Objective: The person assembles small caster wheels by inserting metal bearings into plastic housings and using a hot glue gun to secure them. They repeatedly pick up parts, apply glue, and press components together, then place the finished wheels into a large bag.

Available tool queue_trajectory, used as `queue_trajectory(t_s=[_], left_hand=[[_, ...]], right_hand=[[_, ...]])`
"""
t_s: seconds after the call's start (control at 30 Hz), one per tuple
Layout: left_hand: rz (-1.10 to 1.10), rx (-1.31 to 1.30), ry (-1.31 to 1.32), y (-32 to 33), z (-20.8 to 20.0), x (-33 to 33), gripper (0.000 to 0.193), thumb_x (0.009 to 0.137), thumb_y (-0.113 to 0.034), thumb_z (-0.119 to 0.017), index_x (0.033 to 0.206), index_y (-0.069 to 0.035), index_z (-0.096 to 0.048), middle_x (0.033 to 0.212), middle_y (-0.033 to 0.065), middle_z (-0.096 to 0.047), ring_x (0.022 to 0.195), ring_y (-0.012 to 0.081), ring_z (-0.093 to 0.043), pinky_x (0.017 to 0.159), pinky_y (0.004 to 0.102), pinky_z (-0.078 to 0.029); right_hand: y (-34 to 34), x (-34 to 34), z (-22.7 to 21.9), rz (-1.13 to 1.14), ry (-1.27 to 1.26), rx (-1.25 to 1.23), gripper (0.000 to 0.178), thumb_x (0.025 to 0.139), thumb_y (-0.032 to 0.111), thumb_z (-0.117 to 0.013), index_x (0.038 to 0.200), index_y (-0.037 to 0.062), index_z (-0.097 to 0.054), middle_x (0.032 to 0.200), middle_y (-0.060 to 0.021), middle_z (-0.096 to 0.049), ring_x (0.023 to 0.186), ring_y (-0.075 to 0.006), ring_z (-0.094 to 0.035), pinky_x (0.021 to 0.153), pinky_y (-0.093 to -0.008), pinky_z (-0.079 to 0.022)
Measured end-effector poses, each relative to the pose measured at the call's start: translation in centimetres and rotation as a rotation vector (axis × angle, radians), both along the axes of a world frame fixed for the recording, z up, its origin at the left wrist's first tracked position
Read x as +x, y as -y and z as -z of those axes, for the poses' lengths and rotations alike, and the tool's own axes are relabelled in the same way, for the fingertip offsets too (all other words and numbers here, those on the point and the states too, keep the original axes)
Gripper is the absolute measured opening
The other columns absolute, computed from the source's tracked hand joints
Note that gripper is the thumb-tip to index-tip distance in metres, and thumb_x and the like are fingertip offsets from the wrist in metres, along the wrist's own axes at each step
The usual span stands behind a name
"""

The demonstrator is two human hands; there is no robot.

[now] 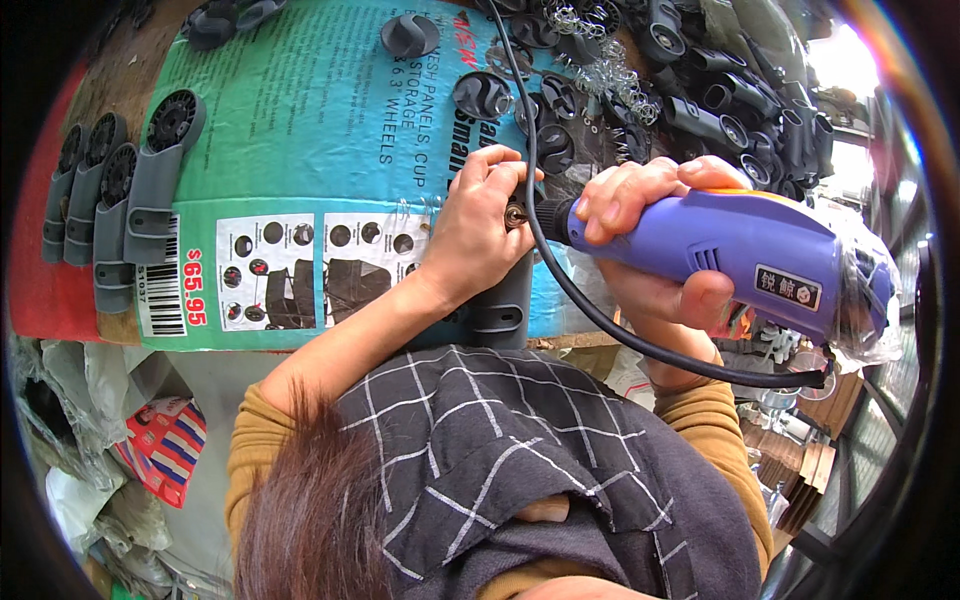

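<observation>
Hair is hanging nearest the camera, and beside it a dark cloth with white grid lines is covering the person's front. Two mustard sleeves are showing, one to either side. Beyond these, the right hand is holding one purple driver, fingers wrapping its body, while one black cord is looping from the driver's rear end across the view. At the driver's tip, the left hand is curling narrowly around the upper part of one gray housing; whether the fingers are also pinching a small fastener, I cannot tell. That housing is lying on a printed sheet, its lower end reaching the front edge. Work seems to be partway along: this one appears to be undergoing fastening, and four wheel units, lying together at the left, are looking finished. Farther off, two dark discs are lying apart on the sheet, with more crowding at its right, too jumbled for a sure count. Springs are tangling there beyond counting. At the far right, a heap of gray parts is apparently waiting, its pieces overlapping and certainly outnumbering four.
</observation>
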State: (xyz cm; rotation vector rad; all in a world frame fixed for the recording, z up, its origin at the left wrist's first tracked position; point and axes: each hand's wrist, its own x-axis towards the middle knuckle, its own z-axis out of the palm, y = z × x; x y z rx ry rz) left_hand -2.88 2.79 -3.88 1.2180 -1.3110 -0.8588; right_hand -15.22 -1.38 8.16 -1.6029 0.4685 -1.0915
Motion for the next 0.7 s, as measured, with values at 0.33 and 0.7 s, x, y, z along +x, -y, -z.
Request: queue_trajectory(t_s=[0.33, 0.7], left_hand=[[-0.024, -0.072, 0.030, 0.3, 0.3, 0.0, 0.034, 0.073, -0.008, -0.069, 0.106, 0.000, -0.062, 0.115, 0.0209, -0.056, 0.112, 0.0377, -0.054, 0.097, 0.0425, -0.043], [0.012, -0.077, -0.016, 0.1, -0.3, 0.2, 0.033, 0.077, -0.014, -0.075, 0.102, 0.000, -0.058, 0.102, 0.0167, -0.057, 0.101, 0.0333, -0.055, 0.090, 0.0381, -0.045]], right_hand=[[-0.1, 0.3, 0.1, -0.047, -0.096, -0.075, 0.089, 0.079, 0.076, -0.058, 0.130, 0.0063, -0.036, 0.077, -0.0113, -0.058, 0.065, -0.0228, -0.058, 0.065, -0.0400, -0.051], [14.0, 6.4, -2.7, 0.473, -0.267, -0.247, 0.057, 0.080, 0.042, -0.073, 0.116, 0.0026, -0.050, 0.082, -0.0162, -0.066, 0.069, -0.0251, -0.066, 0.066, -0.0370, -0.054]])
